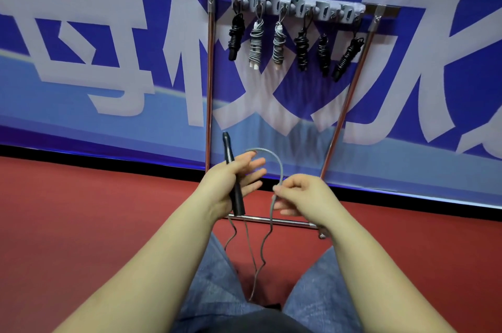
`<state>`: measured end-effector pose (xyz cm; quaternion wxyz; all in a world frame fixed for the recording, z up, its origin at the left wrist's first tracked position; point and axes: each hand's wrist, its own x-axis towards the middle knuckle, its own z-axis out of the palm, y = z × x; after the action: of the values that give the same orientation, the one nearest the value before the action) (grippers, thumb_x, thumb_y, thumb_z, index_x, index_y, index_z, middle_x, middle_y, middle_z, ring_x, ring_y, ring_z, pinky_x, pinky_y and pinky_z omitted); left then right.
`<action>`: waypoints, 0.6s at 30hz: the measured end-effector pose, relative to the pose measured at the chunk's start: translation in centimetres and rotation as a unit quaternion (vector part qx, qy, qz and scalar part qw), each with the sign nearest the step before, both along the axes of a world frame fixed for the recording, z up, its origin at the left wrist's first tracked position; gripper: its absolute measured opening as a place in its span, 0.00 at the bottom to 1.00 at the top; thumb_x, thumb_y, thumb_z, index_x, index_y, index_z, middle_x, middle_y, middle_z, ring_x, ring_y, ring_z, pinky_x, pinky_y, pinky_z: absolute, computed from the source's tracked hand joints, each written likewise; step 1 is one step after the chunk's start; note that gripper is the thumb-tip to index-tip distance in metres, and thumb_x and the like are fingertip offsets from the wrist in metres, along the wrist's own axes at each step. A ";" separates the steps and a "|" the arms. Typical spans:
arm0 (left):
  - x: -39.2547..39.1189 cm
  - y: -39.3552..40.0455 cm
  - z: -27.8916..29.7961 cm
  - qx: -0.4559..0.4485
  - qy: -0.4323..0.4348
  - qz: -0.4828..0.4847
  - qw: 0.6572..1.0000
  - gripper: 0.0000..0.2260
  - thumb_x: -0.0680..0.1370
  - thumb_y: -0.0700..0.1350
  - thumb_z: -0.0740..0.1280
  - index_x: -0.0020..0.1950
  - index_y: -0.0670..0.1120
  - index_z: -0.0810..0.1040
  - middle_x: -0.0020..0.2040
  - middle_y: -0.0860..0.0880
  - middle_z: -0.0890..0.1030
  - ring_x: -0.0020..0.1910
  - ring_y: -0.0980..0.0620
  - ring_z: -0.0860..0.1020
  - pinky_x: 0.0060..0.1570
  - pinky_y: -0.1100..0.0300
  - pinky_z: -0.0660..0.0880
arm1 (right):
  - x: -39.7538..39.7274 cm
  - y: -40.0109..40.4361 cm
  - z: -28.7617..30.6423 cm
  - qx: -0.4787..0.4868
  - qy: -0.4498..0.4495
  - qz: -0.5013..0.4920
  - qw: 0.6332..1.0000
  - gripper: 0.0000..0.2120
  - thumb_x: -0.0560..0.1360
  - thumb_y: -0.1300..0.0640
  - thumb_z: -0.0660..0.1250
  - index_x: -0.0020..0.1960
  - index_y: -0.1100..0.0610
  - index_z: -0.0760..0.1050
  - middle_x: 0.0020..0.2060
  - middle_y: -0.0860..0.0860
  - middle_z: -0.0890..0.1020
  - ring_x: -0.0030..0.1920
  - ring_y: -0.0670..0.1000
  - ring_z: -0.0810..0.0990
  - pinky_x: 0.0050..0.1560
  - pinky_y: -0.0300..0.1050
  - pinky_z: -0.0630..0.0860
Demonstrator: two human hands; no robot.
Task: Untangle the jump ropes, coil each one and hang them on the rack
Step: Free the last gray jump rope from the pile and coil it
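1. Left grip [231, 183] grasps a black handle [233, 177] against the palm, fingers loosely extended.
2. Right grip [301, 194] pinches the grey rope [274, 161], which arcs up between the grips, then trails below toward the floor [81, 210].
3. Six coiled ropes [277, 44] hang on the rack [296, 6], well above both grips.

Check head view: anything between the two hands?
Only a grey rope arching from the left hand, which holds black handles, to the right hand pinching it.

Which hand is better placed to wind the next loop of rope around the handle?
Right. The right hand already pinches the grey rope beside the black handle, which the left hand grips.
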<state>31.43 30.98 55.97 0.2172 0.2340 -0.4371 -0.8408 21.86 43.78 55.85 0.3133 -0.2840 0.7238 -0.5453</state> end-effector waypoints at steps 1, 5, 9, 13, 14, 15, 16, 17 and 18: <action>0.0 0.1 -0.5 -0.055 -0.033 -0.021 0.998 0.07 0.80 0.42 0.62 0.55 0.46 0.79 0.51 0.47 0.84 0.49 0.50 0.82 0.52 0.56 0.77 | 0.0 -0.1 0.5 -0.040 -0.072 -0.023 0.996 0.06 0.76 0.62 0.66 0.41 0.59 0.74 0.36 0.55 0.82 0.32 0.48 0.82 0.35 0.39 0.80; 0.3 1.0 -2.1 -0.208 -0.141 -0.138 0.958 0.12 0.79 0.42 0.64 0.61 0.44 0.78 0.58 0.44 0.82 0.53 0.50 0.80 0.53 0.60 0.73 | -0.7 -0.1 1.8 -0.171 -0.271 -0.121 0.940 0.06 0.77 0.62 0.64 0.41 0.61 0.74 0.32 0.54 0.81 0.31 0.48 0.83 0.31 0.39 0.80; 0.4 1.7 -2.9 -0.173 -0.109 -0.179 0.962 0.08 0.79 0.40 0.63 0.55 0.45 0.79 0.46 0.50 0.84 0.46 0.54 0.81 0.49 0.63 0.75 | -1.4 0.1 1.8 -0.216 -0.333 -0.174 0.901 0.05 0.76 0.62 0.65 0.42 0.62 0.75 0.30 0.54 0.81 0.29 0.49 0.83 0.29 0.38 0.79; -0.1 2.1 -2.9 -0.215 -0.113 -0.140 0.960 0.06 0.79 0.37 0.64 0.47 0.45 0.79 0.37 0.50 0.79 0.37 0.53 0.81 0.47 0.59 0.78 | -1.5 0.0 1.5 -0.219 -0.329 -0.154 0.906 0.04 0.77 0.63 0.63 0.45 0.62 0.74 0.34 0.55 0.82 0.36 0.52 0.84 0.36 0.43 0.81; -0.3 2.1 -2.8 -0.197 -0.110 -0.121 0.967 0.06 0.79 0.37 0.64 0.46 0.45 0.78 0.36 0.49 0.78 0.36 0.53 0.81 0.44 0.59 0.79 | -1.5 0.0 1.5 -0.209 -0.316 -0.141 0.915 0.03 0.77 0.63 0.63 0.46 0.62 0.74 0.37 0.56 0.82 0.39 0.53 0.83 0.40 0.45 0.80; -0.4 2.1 -2.6 -0.171 -0.106 -0.098 0.975 0.06 0.79 0.37 0.63 0.46 0.45 0.77 0.36 0.49 0.78 0.35 0.52 0.82 0.40 0.60 0.79 | -1.5 0.1 1.5 -0.190 -0.293 -0.120 0.930 0.02 0.77 0.63 0.63 0.47 0.61 0.74 0.40 0.57 0.81 0.42 0.53 0.82 0.43 0.46 0.79; -0.5 2.0 -2.5 -0.139 -0.099 -0.071 0.983 0.06 0.79 0.37 0.63 0.47 0.45 0.77 0.36 0.48 0.78 0.34 0.52 0.82 0.36 0.60 0.79 | -1.5 0.2 1.4 -0.154 -0.253 -0.093 0.951 0.02 0.77 0.63 0.64 0.48 0.60 0.75 0.42 0.56 0.81 0.45 0.54 0.82 0.45 0.46 0.78; -0.6 1.9 -2.3 -0.100 -0.089 -0.044 0.990 0.06 0.79 0.36 0.62 0.47 0.44 0.77 0.37 0.48 0.78 0.33 0.52 0.83 0.34 0.60 0.80 | -1.5 0.3 1.2 -0.100 -0.196 -0.062 0.974 0.03 0.76 0.63 0.65 0.50 0.59 0.75 0.43 0.55 0.82 0.45 0.53 0.82 0.47 0.46 0.78; -0.7 1.7 -2.2 -0.056 -0.075 -0.019 0.995 0.06 0.79 0.36 0.62 0.47 0.43 0.77 0.37 0.47 0.78 0.33 0.52 0.83 0.33 0.59 0.81 | -1.5 0.4 0.7 -0.033 -0.125 -0.028 0.991 0.06 0.75 0.63 0.67 0.51 0.57 0.76 0.43 0.55 0.82 0.45 0.53 0.82 0.48 0.46 0.77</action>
<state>30.74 32.65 53.80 0.1804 0.2755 -0.5032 -0.7989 20.38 44.16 56.58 0.3761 -0.2035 0.6681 -0.6090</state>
